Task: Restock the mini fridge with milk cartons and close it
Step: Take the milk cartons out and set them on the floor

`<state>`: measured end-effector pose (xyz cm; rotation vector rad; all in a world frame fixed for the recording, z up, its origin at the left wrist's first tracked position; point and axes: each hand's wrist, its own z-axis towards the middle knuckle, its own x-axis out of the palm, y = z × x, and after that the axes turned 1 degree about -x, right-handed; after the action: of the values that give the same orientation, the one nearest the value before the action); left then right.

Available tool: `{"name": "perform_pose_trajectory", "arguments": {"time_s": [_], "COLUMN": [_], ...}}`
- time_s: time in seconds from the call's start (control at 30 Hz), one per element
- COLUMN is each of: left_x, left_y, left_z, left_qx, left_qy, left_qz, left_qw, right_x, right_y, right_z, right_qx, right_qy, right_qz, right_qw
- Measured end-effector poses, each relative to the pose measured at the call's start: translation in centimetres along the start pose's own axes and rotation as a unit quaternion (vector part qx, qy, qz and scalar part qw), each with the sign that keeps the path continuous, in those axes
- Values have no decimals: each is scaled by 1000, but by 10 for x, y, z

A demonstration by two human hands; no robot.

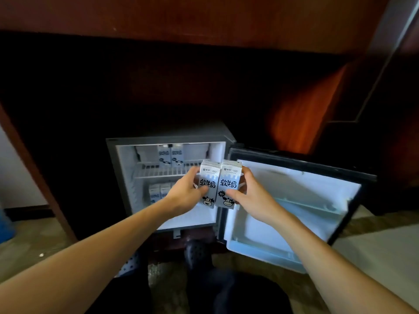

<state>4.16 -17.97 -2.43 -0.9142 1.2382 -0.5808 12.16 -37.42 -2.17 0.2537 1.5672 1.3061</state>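
A: What is being shown nearest?
B: A dark shoe (196, 251) is being rested on the floor (34, 241), just before the mini fridge (111, 168).
A: And the hands?
B: The left carton (209, 177) is being gripped by the left hand (186, 196), the right carton (229, 177) by the right hand (248, 198). Both are being held upright, sides touching, before the opening. The door (294, 196) is being left swung rightwards.
A: Farther in?
B: Two lower cartons (158, 192) are being kept beneath the wire shelf (149, 172), two upper cartons (170, 157) on it.
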Motion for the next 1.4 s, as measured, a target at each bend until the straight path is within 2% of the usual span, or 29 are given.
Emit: {"name": "perform_pose_trajectory", "arguments": {"time_s": [0.33, 0.57, 0.73, 0.87, 0.97, 1.1, 1.2, 1.4], "left_x": [102, 212, 279, 316, 345, 373, 389, 421], "left_y": [-93, -112, -73, -31, 10, 54, 77, 111], "left_z": [-36, -57, -74, -97, -107, -124, -135, -157], "left_qx": [103, 104, 98, 90, 57, -24, -68, -115], "left_qy": [136, 271, 326, 371, 363, 368, 359, 334], "left_qz": [79, 135, 172, 176, 195, 189, 163, 171], "left_qw": [982, 947, 924, 908, 909, 910, 916, 920], "right_x": [-108, -145, -105, -62, -29, 20, 46, 64], "right_y": [-48, -118, -184, -231, -266, -298, -325, -355], "right_z": [-129, -220, -278, -305, -316, -342, -366, -390], "right_qx": [48, 114, 182, 228, 254, 329, 351, 385], "right_qy": [-73, -74, -104, -91, -144, -140, -152, -110], "right_qz": [-49, -15, -16, 10, 32, 93, 81, 17], "right_qw": [995, 991, 978, 969, 956, 929, 920, 916]}}
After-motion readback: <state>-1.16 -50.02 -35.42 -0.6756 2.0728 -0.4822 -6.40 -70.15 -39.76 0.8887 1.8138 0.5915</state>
